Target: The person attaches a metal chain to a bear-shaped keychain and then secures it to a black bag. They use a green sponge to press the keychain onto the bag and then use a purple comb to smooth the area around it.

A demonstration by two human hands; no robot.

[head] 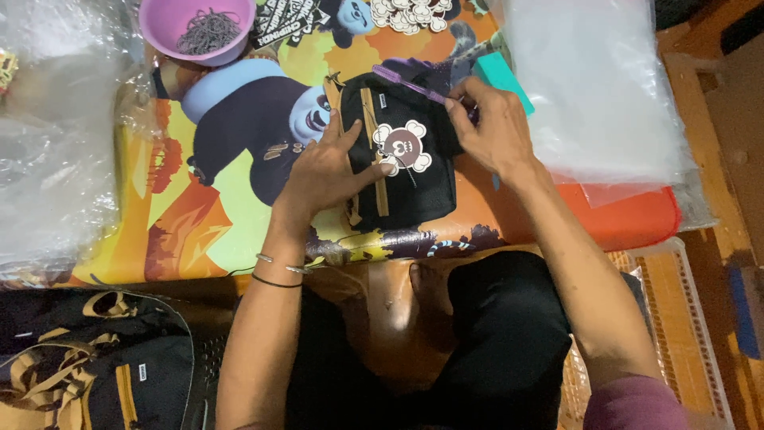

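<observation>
Pouch [406,171] lies flat under left hand [322,171], touching it.

Low table [629,223], colourful cartoon cover; brown wooden floor [720,135]; warm light.

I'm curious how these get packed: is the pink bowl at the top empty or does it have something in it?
Not empty. The pink bowl holds a small tangled heap of thin grey loops, seemingly bands or ties, covering its bottom; what exactly they are cannot be told.
</observation>
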